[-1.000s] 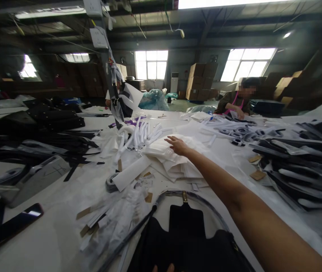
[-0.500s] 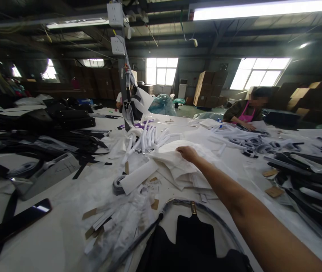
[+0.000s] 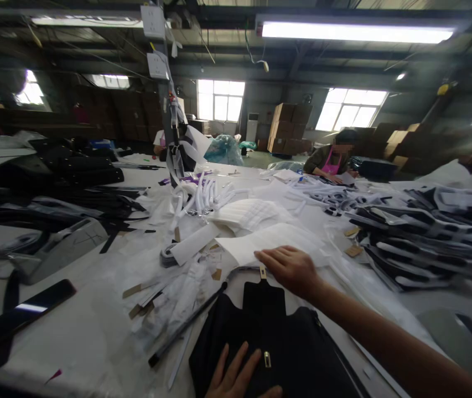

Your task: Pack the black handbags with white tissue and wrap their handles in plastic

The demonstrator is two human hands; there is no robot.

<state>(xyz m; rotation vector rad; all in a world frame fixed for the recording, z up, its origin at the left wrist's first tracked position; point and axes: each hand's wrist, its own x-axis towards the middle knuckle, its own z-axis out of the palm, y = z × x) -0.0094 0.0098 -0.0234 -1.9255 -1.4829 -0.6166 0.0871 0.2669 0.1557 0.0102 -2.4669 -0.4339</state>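
A black handbag lies on the table in front of me, with a metal clasp piece on its body and a flap tab pointing away. My left hand rests on the bag's front with fingers spread. Beyond the flap, my right hand pinches the near edge of a thin white sheet. That sheet extends from the hand towards a stack of white sheets. A wrapped handle stretches out to the left of the bag.
A dark phone lies at the left. Paper and plastic scraps spread beside the bag, and a grey roll stands behind them. Black and white parts are piled at right. Across the table sits a person in a pink apron.
My right hand has drawn back from the stack towards the bag, bringing a white sheet with it. My left hand has come into view on the bag. The view has turned right.
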